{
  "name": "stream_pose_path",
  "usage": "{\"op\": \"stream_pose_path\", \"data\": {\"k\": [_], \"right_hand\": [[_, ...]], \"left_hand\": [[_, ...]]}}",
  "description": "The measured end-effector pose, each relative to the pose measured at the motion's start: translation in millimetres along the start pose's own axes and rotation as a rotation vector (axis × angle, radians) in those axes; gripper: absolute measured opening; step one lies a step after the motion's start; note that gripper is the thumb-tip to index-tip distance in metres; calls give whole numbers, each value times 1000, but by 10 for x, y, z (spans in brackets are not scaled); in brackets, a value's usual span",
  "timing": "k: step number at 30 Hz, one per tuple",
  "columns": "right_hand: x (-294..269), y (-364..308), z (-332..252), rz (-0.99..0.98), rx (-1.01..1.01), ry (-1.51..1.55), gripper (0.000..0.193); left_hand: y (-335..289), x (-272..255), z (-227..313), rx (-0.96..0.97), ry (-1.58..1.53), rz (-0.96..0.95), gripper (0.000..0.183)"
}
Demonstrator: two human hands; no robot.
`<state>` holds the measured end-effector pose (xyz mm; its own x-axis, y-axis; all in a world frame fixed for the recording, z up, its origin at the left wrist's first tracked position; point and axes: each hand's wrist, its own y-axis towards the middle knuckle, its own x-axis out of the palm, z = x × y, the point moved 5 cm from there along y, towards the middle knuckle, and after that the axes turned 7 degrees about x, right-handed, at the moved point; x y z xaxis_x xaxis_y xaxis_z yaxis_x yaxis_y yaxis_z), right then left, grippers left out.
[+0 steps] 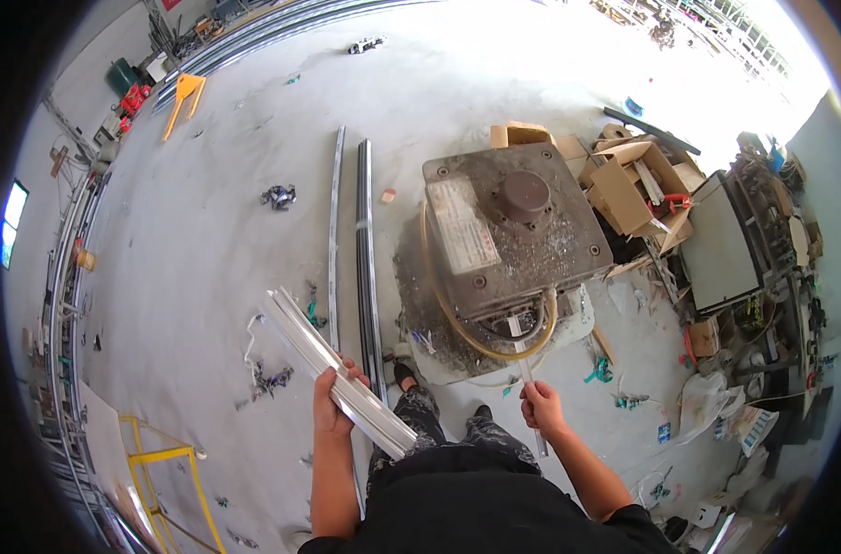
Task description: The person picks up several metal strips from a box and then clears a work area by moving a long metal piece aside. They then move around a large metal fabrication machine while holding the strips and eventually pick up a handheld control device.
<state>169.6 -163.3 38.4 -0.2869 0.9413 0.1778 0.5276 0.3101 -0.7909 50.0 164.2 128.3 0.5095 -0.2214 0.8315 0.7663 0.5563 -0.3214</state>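
Observation:
My left hand (332, 403) is wrapped around a bundle of long, pale metal profiles (376, 417). They slant from the floor side at upper left down to my waist. A thin, light-coloured metal strip (526, 367) is gripped in my closed right hand (540, 407). Its far end reaches up to the front of a dirty grey-brown machine (557, 235), under the hose; whether it touches the machine is hidden. The machine has a round knob-like cap on top and a yellowish hose (448, 309) looping down its left side and front.
Long metal profiles (365, 240) lie on the floor left of the machine. To its right are open cardboard boxes (624, 192), a grey panel (723, 245) and plastic bags (707, 404). A yellow frame (162, 454) stands at lower left. Scraps dot the floor.

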Motion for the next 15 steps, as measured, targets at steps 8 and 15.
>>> {"op": "stream_pose_path", "data": {"k": [8, 15], "right_hand": [[-63, 10, 34, -37, -40, -9, 25], [37, -1, -78, -172, -15, 55, 26]], "left_hand": [[220, 351, -28, -8, -7, -38, 34], [-304, 534, -585, -28, 16, -84, 33]]}}
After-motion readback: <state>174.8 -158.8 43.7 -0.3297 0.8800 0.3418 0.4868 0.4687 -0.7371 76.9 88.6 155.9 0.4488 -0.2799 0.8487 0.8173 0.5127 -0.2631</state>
